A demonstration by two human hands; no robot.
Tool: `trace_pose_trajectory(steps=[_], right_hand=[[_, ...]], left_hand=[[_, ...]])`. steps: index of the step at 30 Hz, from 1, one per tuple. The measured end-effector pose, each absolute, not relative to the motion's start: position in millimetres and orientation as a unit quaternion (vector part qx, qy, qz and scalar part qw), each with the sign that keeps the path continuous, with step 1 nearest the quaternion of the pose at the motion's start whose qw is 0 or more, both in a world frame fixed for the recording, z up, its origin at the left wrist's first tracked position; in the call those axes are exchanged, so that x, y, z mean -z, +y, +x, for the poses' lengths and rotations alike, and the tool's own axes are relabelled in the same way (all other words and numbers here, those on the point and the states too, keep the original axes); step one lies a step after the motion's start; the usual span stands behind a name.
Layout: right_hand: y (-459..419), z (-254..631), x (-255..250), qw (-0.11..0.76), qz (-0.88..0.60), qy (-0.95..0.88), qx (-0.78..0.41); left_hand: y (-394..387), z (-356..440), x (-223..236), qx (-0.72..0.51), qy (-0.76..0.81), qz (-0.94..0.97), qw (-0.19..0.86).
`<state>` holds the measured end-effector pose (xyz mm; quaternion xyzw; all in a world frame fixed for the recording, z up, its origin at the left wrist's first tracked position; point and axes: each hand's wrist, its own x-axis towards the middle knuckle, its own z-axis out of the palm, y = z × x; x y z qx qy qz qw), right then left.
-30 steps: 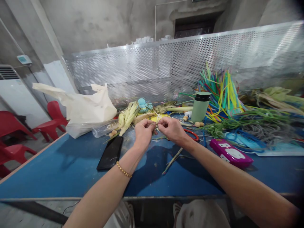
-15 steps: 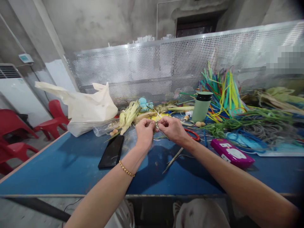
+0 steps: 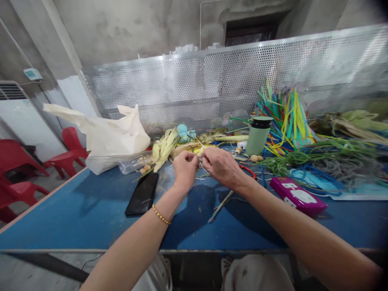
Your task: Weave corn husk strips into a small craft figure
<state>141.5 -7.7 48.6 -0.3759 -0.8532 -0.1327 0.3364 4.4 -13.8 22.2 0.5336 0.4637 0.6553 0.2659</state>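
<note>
My left hand, with a gold bead bracelet at the wrist, is closed in a pinch over the blue table. Close against it, my right hand is closed too, its fingers curled. A thin pale strip sticks up from between the two hands; the part within the fingers is mostly hidden. Beneath my right forearm lies a narrow dry stalk. Red-handled scissors show partly behind the right wrist. Beyond my left hand are pale corn husks.
A black phone, a clear bottle and a white plastic bag lie left. A green tumbler, a purple box, coloured strips and green cords occupy the right. Perforated metal panel backs the table.
My right hand has turned over slightly, its knuckles now higher and closer to my left hand. My left hand stays almost in place. The table items look unchanged.
</note>
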Motion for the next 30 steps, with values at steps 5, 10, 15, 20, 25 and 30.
trace_pose_trajectory(steps=[5, 10, 15, 20, 25, 30], right_hand=[[-2.8, 141.0, -46.4, 0.387, -0.381, -0.838, 0.051], [4.7, 145.9, -45.7, 0.428, -0.39, -0.812, -0.07], [6.7, 146.7, -46.4, 0.454, -0.391, -0.793, -0.11], [8.2, 148.2, -49.1, 0.455, -0.38, -0.799, -0.104], [4.3, 153.0, -55.4, 0.412, -0.312, -0.855, -0.031], [-3.4, 155.9, -56.7, 0.37, -0.301, -0.878, 0.026]], left_hand=[[-17.2, 6.4, -22.7, -0.618, 0.47, 0.58, 0.246], [-19.4, 7.9, -25.4, -0.618, 0.404, 0.559, 0.376], [-18.3, 7.5, -26.6, -0.624, 0.337, 0.545, 0.447], [-16.1, 5.1, -25.1, -0.617, 0.349, 0.544, 0.448], [-9.5, -0.8, -22.1, -0.599, 0.422, 0.575, 0.364], [-7.8, -5.7, -23.8, -0.551, 0.468, 0.617, 0.312]])
